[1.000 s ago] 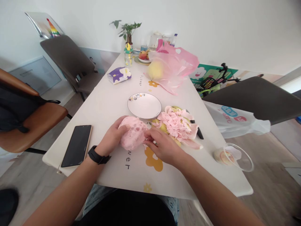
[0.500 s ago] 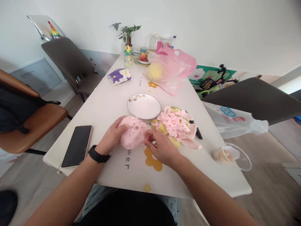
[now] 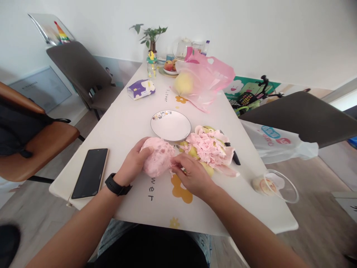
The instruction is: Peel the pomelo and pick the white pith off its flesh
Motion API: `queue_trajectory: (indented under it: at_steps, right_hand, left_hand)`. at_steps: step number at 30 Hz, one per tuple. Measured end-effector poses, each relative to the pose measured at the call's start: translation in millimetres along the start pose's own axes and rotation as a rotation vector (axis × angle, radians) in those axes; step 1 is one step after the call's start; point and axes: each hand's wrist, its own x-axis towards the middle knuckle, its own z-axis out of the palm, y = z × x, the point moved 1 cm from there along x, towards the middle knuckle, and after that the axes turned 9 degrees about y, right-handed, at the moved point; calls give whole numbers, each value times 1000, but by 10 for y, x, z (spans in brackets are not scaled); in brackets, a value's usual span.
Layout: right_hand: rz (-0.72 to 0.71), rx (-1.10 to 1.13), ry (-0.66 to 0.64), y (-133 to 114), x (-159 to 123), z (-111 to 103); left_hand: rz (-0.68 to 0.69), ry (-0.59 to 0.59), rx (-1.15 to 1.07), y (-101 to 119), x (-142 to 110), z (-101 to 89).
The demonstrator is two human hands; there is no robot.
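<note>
A peeled pomelo (image 3: 158,157), pink with patches of pith on it, rests on the table in front of me. My left hand (image 3: 136,160), with a black watch on its wrist, wraps round the fruit's left side. At its right side my right hand (image 3: 191,172) is closed in a pinch, fingertips against the pith; any scrap between them is too small to make out clearly. Just right of that hand lies a heap of pomelo peel (image 3: 212,149), pink inside and yellow-green outside. A knife's black handle (image 3: 236,158) sticks out from under the heap.
An oval plate (image 3: 170,126) sits beyond the pomelo. A phone (image 3: 90,173) lies at left, a tissue pack (image 3: 141,89) further back. A pink plastic bag (image 3: 209,80) with a yellow fruit (image 3: 183,83) is at the back. A clear container (image 3: 267,186) hangs by the right edge.
The view has tilted very slightly. Both hands stay at the pomelo in nearly the same place, the right fingertips barely shifted.
</note>
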Motion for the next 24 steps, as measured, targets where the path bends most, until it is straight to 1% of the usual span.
queue_trajectory:
  at_steps: [9,13,17,20,24]
  right_hand:
    - [-53,-9,-59,-24,36,-50]
    - [-18,-11,-92,-8,22,-43]
    - [11,-9,-71,-7,-3,-22]
    - [-5,-55,-63,-27,10,-25]
    - [-41,-184,-100,-43,37,-32]
  left_hand:
    - [8,26,22,9,-11,6]
    - [20,26,29,13,-12,13]
    - [21,51,41,8,-11,20]
    - [30,55,43,8,-10,24]
    - [28,44,36,4,-2,23]
